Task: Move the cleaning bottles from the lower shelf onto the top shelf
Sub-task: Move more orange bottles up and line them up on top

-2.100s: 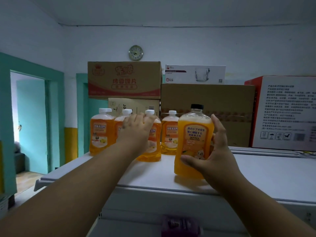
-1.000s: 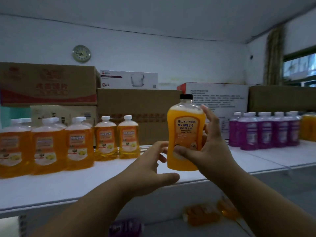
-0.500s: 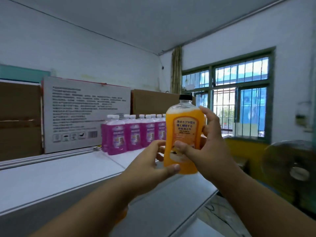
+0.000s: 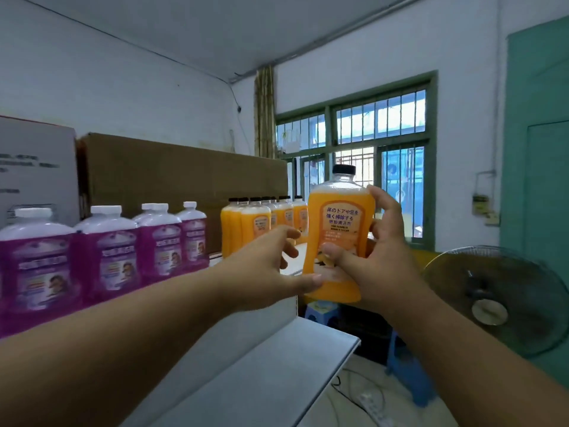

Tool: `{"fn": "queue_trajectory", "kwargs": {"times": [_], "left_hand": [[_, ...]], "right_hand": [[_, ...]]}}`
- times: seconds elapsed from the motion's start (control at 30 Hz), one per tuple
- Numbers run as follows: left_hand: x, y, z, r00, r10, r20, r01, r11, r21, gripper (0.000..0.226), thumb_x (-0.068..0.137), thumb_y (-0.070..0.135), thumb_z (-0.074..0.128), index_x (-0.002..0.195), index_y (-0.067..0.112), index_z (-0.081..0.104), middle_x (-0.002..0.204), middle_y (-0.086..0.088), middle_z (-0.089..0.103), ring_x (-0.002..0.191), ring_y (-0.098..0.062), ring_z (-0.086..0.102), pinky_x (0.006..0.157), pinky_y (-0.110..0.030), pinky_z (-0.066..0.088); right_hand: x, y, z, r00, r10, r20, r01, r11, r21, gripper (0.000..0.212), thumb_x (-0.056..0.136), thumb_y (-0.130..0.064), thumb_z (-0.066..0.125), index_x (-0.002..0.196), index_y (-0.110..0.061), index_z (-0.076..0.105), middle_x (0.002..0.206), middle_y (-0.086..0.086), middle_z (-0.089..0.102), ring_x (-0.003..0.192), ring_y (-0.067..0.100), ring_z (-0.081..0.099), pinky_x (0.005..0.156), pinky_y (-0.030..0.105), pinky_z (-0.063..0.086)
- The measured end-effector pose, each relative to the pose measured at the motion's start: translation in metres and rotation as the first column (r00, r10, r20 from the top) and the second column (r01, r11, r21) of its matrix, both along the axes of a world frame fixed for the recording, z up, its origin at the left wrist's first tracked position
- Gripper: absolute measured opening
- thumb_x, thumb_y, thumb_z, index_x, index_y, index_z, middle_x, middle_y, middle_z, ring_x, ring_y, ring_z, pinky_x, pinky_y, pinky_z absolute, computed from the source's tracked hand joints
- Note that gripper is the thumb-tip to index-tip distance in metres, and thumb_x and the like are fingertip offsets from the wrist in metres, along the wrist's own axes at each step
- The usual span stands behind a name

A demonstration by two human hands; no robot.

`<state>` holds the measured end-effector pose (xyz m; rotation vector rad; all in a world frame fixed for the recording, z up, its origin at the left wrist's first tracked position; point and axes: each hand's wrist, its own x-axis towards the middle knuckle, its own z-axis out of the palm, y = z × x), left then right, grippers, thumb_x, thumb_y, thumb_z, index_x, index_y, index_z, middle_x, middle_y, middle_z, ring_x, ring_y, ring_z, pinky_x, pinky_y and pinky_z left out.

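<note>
An orange cleaning bottle (image 4: 338, 223) with a black cap is held upright in the air, past the right end of the top shelf (image 4: 292, 266). My right hand (image 4: 378, 254) grips its right side, thumb across the label. My left hand (image 4: 274, 266) is at the bottle's lower left, its thumb tip touching the bottle and its fingers loosely curved beside it. Several orange black-capped bottles (image 4: 261, 223) stand in a row at the shelf's right end. Several purple white-capped bottles (image 4: 107, 254) stand to their left.
Cardboard boxes (image 4: 172, 177) line the shelf's back behind the bottles. A lower shelf (image 4: 277, 365) juts out below. A standing fan (image 4: 498, 300) is at the right, a blue stool (image 4: 406, 365) beneath, and cables lie on the floor. A barred window (image 4: 369, 155) is behind.
The view has swung right along the top shelf, from the white-capped orange bottles past the purple ones to the black-capped orange row. My right hand carried the bottle along; my left hand came up to it.
</note>
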<state>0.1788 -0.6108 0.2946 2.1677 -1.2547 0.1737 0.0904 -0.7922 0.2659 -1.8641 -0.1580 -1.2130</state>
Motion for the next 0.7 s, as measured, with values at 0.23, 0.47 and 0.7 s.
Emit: {"fn": "queue_trajectory", "kwargs": {"times": [0.23, 0.47, 0.7], "left_hand": [[0.089, -0.104, 0.006, 0.991, 0.127, 0.037, -0.130, 0.987, 0.099, 0.084, 0.076, 0.067, 0.068, 0.144, 0.034, 0.032, 0.130, 0.012, 0.054, 0.111, -0.009, 0.056, 0.094, -0.037, 0.053], [0.164, -0.168, -0.012, 0.921, 0.384, 0.070, -0.388, 0.919, 0.066, 0.080, 0.073, 0.074, 0.065, 0.137, 0.035, 0.039, 0.132, 0.009, 0.056, 0.108, -0.008, 0.055, 0.086, -0.030, 0.052], [0.201, -0.194, -0.042, 0.669, 0.727, 0.153, -0.743, 0.648, 0.168, 0.079, 0.074, 0.081, 0.057, 0.135, 0.033, 0.043, 0.132, 0.008, 0.055, 0.112, -0.012, 0.053, 0.090, -0.035, 0.049]], "right_hand": [[0.098, -0.101, 0.015, 0.999, 0.046, 0.002, -0.047, 0.998, 0.045, 0.096, 0.071, -0.028, 0.084, 0.124, -0.074, 0.020, 0.111, -0.021, 0.055, 0.087, -0.014, 0.062, 0.049, 0.013, 0.050], [0.211, -0.181, -0.001, 0.970, 0.239, -0.037, -0.240, 0.970, -0.028, 0.097, 0.069, -0.030, 0.085, 0.125, -0.073, 0.019, 0.121, -0.010, 0.057, 0.092, 0.007, 0.068, 0.066, 0.030, 0.061], [0.311, -0.207, -0.009, 0.837, 0.524, -0.156, -0.541, 0.836, -0.091, 0.098, 0.072, -0.026, 0.085, 0.133, -0.065, 0.018, 0.122, -0.016, 0.051, 0.096, -0.002, 0.064, 0.057, 0.011, 0.052]]}}
